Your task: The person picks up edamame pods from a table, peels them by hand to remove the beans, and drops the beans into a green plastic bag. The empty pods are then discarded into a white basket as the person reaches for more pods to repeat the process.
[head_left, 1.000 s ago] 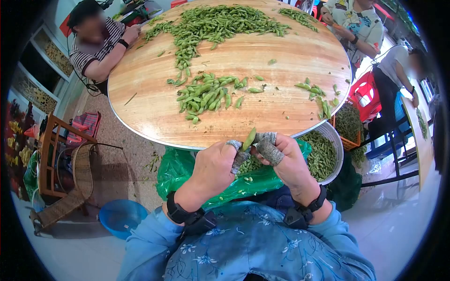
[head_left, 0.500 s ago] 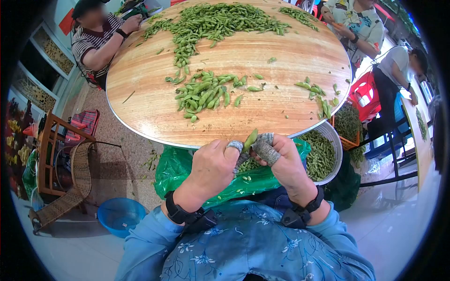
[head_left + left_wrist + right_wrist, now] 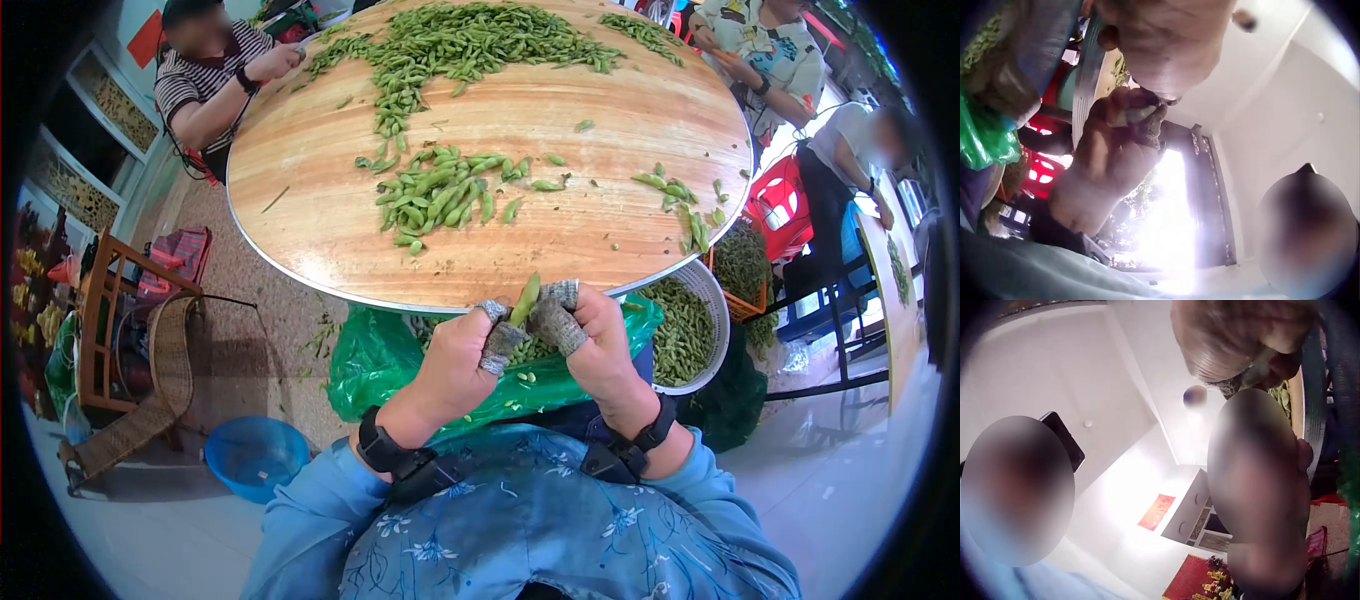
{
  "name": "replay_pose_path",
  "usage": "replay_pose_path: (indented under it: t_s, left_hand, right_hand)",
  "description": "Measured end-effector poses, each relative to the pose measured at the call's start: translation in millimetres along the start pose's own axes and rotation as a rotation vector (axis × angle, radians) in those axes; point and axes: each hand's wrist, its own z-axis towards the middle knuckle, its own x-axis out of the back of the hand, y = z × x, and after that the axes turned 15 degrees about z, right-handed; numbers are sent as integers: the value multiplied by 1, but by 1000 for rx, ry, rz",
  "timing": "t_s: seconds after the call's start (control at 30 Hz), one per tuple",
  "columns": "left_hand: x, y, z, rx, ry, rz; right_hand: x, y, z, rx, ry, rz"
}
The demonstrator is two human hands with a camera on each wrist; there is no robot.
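Note:
A plump green edamame pod (image 3: pixel 525 300) stands tip-up between the two hands, just off the table's near edge in the head view. My left hand (image 3: pixel 455 365) pinches its lower end with curled fingers. From the other side my right hand (image 3: pixel 603 348) grips the same pod, thumb and forefinger close to the left fingertips. Grey knitted finger covers (image 3: pixel 556 325) wrap thumbs and forefingers. Below the hands, a green plastic bag (image 3: pixel 375 370) lies spread with shelled beans in it. In the left wrist view, the pod (image 3: pixel 1138 115) shows pale between the hands, partly hidden by fingers.
The round wooden table (image 3: pixel 330 230) bears a small pod heap (image 3: pixel 435 195) nearby and a large heap (image 3: pixel 470 45) farther back. A white basket (image 3: pixel 722 320) of pods stands right, beside an orange crate (image 3: pixel 745 305). A blue basin (image 3: pixel 257 455) sits on the floor left. Other people sit around.
The left hand has turned and shifted slightly down, showing its thumb cover more. The pod stays between both hands, a little more upright. The person across on the left has moved an arm.

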Motion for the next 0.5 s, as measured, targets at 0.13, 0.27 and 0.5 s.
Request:
replay_pose_path:
  t_s: [0.13,0.27,0.5]
  left_hand:
    - [3,3,-5,267,-118,-389]
    - [-1,0,-12,494,-194,-853]
    - [-2,5,-8,81,21,-139]
  right_hand:
    - [4,6,-1,73,-61,37]
    - [6,9,-1,77,-96,104]
    - [6,4,-2,-122,-109,210]
